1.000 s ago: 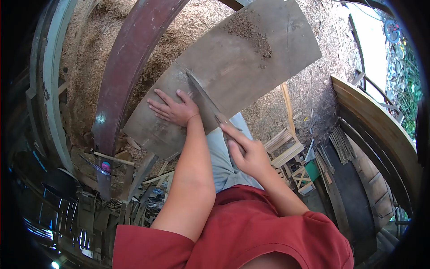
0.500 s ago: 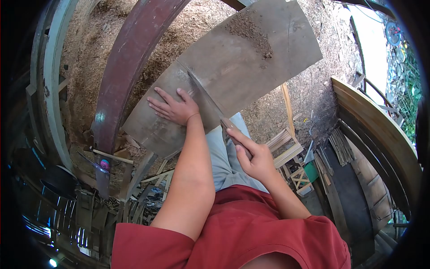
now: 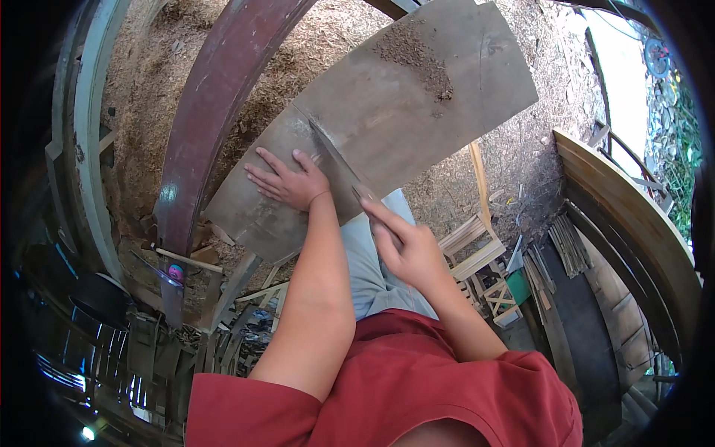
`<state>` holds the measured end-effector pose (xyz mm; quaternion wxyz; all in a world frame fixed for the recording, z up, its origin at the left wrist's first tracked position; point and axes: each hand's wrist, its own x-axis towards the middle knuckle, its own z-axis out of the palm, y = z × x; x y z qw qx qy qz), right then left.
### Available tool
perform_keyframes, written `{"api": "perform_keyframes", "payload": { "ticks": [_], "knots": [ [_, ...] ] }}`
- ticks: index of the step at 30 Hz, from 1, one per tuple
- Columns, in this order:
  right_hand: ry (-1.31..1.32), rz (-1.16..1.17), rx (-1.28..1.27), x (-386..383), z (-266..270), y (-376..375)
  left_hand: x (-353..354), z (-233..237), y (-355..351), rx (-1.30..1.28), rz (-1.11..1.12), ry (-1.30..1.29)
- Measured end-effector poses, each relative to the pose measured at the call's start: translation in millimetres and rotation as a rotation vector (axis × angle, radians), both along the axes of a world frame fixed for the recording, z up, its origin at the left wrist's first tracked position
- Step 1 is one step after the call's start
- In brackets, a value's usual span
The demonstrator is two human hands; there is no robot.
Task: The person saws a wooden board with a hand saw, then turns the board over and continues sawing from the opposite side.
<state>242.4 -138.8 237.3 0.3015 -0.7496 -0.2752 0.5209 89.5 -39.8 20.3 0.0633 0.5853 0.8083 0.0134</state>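
A wide brownish-grey wooden sheet [image 3: 402, 112] lies across in front of me, with a dark cut line running in from its far edge. My left hand [image 3: 293, 180] is spread flat on the sheet, left of the line, palm down with fingers apart. Closed around the handle of a handsaw is my right hand [image 3: 402, 242], at the sheet's near edge. The handsaw's thin blade [image 3: 337, 154] shows nearly edge-on and slants along the cut line; how deep it sits cannot be told. A patch of sawdust [image 3: 421, 63] lies on the sheet's far part.
A curved reddish-brown beam [image 3: 216, 104] runs along the sheet's left side. Further left stands a pale curved post [image 3: 88, 134]. Curved boards [image 3: 625, 194] and a small slatted wooden frame [image 3: 473, 246] are on the right. Wood shavings [image 3: 149, 82] cover the ground.
My right hand has moved a little up and to the left, toward the sheet, with the saw. My left hand stays in nearly the same place.
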Motion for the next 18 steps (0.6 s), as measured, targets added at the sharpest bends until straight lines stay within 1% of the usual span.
{"api": "perform_keyframes", "payload": {
  "ticks": [3,6,8,9,10,11,13,14,15,16,17,18],
  "knots": [
    [-0.044,-0.001,0.031,-13.3,-61.5,49.2,-2.2,-1.5,-1.8,-0.012,0.007,0.002],
    [-0.071,-0.008,0.021,-18.8,-52.4,35.8,-0.1,-1.8,2.1,0.003,-0.005,0.001],
    [-0.061,-0.026,0.041,-13.0,-19.4,-8.0,0.0,-0.3,-0.7,0.009,-0.006,-0.005],
    [-0.080,-0.041,0.106,-8.3,-1.4,-27.0,-0.6,-0.9,-0.6,0.007,-0.009,-0.004],
    [-0.098,-0.054,0.172,-5.4,8.5,-34.2,-1.3,-0.8,-0.6,0.006,-0.009,-0.001],
    [-0.097,-0.046,0.169,-3.6,9.9,-29.7,-1.5,-0.7,-1.0,0.003,-0.002,-0.001],
    [-0.071,-0.022,0.107,-2.3,5.4,-14.0,-0.3,0.4,0.0,-0.007,-0.001,0.004],
    [-0.073,-0.021,0.112,-5.7,-14.7,3.5,-0.3,-1.1,1.8,-0.002,0.000,0.001],
    [-0.051,-0.003,0.050,-12.3,-43.2,25.4,-2.4,-1.8,0.0,-0.003,-0.011,0.012],
    [-0.026,0.020,-0.007,-14.7,-58.7,36.8,-3.4,-2.9,-1.0,0.000,-0.017,0.024],
    [-0.024,0.025,0.001,-12.3,-55.7,40.6,-2.3,-2.1,0.1,0.008,-0.012,0.027],
    [-0.003,0.039,-0.057,-10.9,-49.6,45.8,-1.7,-1.4,1.5,0.001,-0.001,0.016]
  ]
}}
